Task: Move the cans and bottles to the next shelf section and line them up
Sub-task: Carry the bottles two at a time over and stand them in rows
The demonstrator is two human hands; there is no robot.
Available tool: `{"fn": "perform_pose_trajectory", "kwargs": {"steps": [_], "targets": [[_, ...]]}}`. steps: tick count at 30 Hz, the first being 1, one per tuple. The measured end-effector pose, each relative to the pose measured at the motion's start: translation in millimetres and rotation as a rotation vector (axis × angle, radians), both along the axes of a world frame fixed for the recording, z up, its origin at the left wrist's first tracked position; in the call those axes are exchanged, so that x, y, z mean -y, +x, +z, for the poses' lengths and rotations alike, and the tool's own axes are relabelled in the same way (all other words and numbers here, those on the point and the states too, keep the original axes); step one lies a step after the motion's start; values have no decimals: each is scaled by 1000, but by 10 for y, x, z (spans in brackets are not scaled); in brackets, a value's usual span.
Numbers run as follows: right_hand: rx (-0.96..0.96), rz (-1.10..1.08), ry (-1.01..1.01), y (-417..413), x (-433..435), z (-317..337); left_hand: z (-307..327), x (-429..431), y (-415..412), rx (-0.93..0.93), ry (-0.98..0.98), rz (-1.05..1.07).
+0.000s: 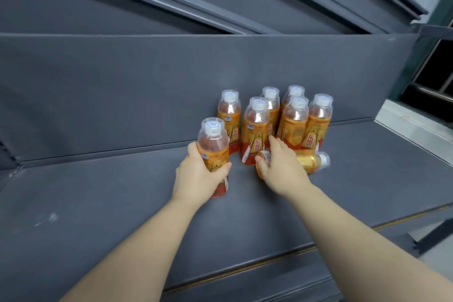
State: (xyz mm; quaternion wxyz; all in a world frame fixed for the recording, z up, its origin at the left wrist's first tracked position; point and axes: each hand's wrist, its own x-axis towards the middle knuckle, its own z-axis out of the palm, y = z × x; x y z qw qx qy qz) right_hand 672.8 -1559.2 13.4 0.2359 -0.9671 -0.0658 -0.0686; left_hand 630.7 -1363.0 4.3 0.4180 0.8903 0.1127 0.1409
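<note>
Dark grey metal shelf [98, 203] below a slanted upper shelf [171, 0], backed by a plain grey panel [110, 86]. Against that panel, six upright clear plastic bottles [255, 130] in a tight cluster, orange-labelled, white caps under clear covers, all filled with amber-red drink. Just front-left of the cluster, one more upright bottle [212, 144] of the same kind, clasped round its body by the left grip [198, 176]. On the right, a lying bottle [311, 160] on its side on the shelf, cap pointing right, lower half grasped by the right grip [282, 169].
</note>
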Motion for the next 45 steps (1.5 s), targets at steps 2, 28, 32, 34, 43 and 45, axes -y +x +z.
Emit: {"fn": "perform_pose_trajectory", "kwargs": {"steps": [2, 28, 32, 34, 43, 45], "targets": [[0, -1, 64, 80, -52, 1, -14, -49, 21, 1, 1, 17], [36, -170, 409, 753, -371, 63, -75, -178, 365, -1, 23, 25], [38, -131, 414, 670, -396, 91, -37, -195, 350, 19, 5, 34], [39, -100, 407, 600, -427, 107, -16, -226, 326, 21, 1, 41], [29, -29, 447, 245, -738, 181, 46, -496, 73, 29, 5, 78], [26, -16, 441, 140, -814, 201, 73, -562, -1, 33, 13, 76]]}}
